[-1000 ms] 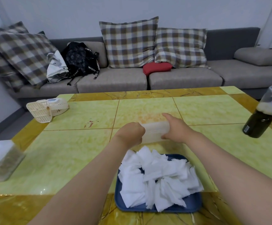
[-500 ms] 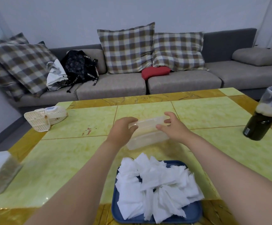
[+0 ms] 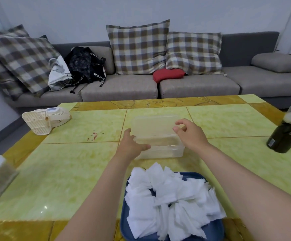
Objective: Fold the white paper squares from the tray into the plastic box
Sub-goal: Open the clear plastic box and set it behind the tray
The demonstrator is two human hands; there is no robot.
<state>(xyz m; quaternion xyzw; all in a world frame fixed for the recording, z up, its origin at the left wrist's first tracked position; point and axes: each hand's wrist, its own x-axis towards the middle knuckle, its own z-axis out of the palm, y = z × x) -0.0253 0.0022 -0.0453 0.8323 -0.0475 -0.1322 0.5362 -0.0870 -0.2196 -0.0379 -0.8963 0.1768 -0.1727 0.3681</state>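
Broadly, the tiled surface (image 3: 71,171) fills the lower half of the frame. The blue tray (image 3: 214,227) sits at bottom centre, nearest the person, heaped with white paper squares (image 3: 172,197), none yet folded. Just beyond it, at mid-frame, stands the clear plastic box (image 3: 162,148), its lid (image 3: 151,124) tipped up and back, probably so the papers can go straight in. The left hand (image 3: 130,145) reaches forward with a straight forearm. Its grip closes on the box's near-left corner, thumb laid along the front rim, seemingly to steady the light box. The right hand (image 3: 190,134) hovers at the lid's right edge, fingers loosely curled. Whether its grip pinches the lid or holds nothing, I cannot tell.
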